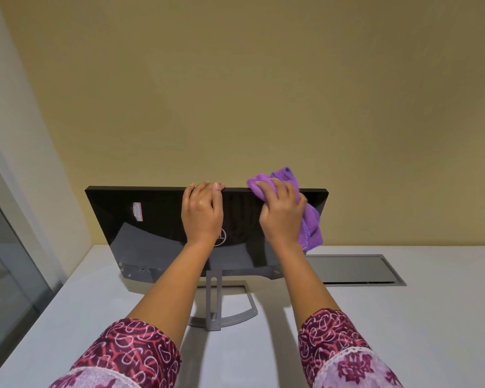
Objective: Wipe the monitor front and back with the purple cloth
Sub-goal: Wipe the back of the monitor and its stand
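Two patterned sleeves [129, 357] reach out over the white desk [403, 331] to the monitor [151, 233], which stands on its grey stand [214, 301] with its glossy back toward the person. Left hand [203, 212] hooks its fingers over the top edge to steady it; right hand [282, 211] is closed around the bunched purple cloth [311, 228], pressed at the upper right of the back. Back-wiping looks under way, next likely sweeps across and down; screen side hidden, small sticker [137, 211] unreadable.
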